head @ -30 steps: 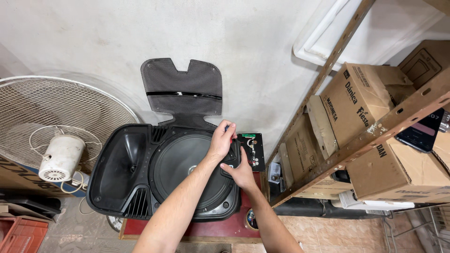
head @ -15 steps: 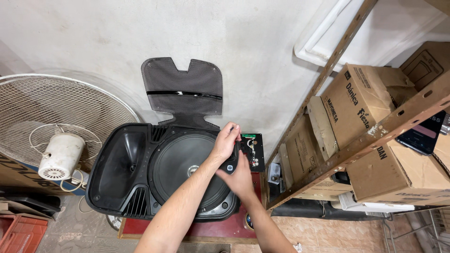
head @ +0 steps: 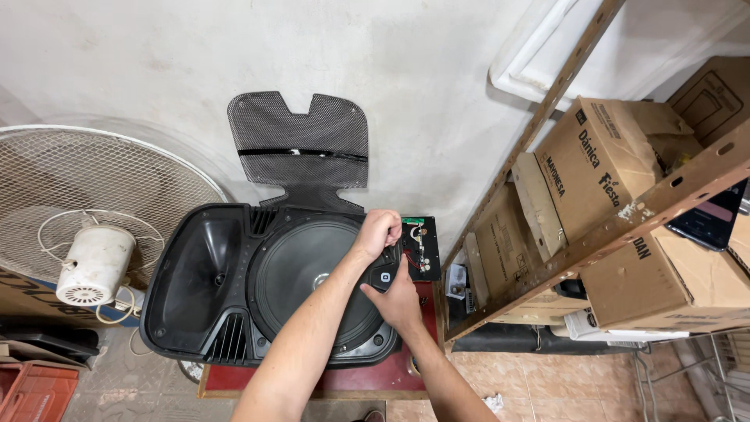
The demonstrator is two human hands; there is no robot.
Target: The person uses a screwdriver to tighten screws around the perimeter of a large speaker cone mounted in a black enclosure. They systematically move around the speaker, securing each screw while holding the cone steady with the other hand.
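Note:
A black speaker cabinet [head: 195, 289] lies face up on a low red board, its big round cone [head: 301, 270] showing. My left hand [head: 378, 232] reaches across the cone with its fingers curled shut at the cabinet's right rim; what they pinch is hidden. Just below, my right hand [head: 400, 298] grips a small black tool [head: 383, 277] with a pale square mark, pressed against the rim. Beside both hands sits a black panel with a green circuit board and wires [head: 422, 246].
The removed mesh grille [head: 298, 148] leans on the wall behind the cabinet. A white floor fan [head: 86, 227] stands at the left. At the right, a tilted wooden shelf [head: 641, 215] holds several cardboard boxes [head: 601, 168]. A red crate [head: 31, 395] is at the bottom left.
Both hands stay at the cabinet's right rim. My left hand's fingers have curled tighter, and the right hand has shifted slightly under it.

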